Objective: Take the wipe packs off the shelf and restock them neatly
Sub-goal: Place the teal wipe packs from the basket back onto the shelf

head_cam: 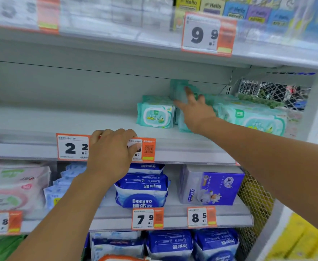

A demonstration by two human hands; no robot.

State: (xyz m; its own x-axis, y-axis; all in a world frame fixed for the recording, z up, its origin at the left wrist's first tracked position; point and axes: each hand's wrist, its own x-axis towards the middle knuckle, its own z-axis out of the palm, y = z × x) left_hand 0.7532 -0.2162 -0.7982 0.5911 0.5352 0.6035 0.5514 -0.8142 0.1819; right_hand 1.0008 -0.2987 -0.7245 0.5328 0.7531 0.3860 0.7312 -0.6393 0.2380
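- Fingers [189,93] of the right hand [196,110] are seen spread and nearly straight in the head view, reaching deep into the middle shelf [60,119]; the fingertips lie against a blurred green wipe pack [179,87] that stands tilted up at the back. No curl round it can be made out, so a touch or push is judged, not a grip.
- Two stacks of green wipe packs are seen on that shelf: the left stack [155,114] just left of the right hand, the right stack [252,117] just to its right, long axes running roughly across the shelf. The tilted pack sits behind and between them, straight ahead of the fingertips.
- The right hand is clearly the nearer one to the packs.
- The left hand [111,149] is seen curled over the shelf's front edge, fingers draped across a price tag [71,147]; no pack is held by it, and it is well apart from the stacks.
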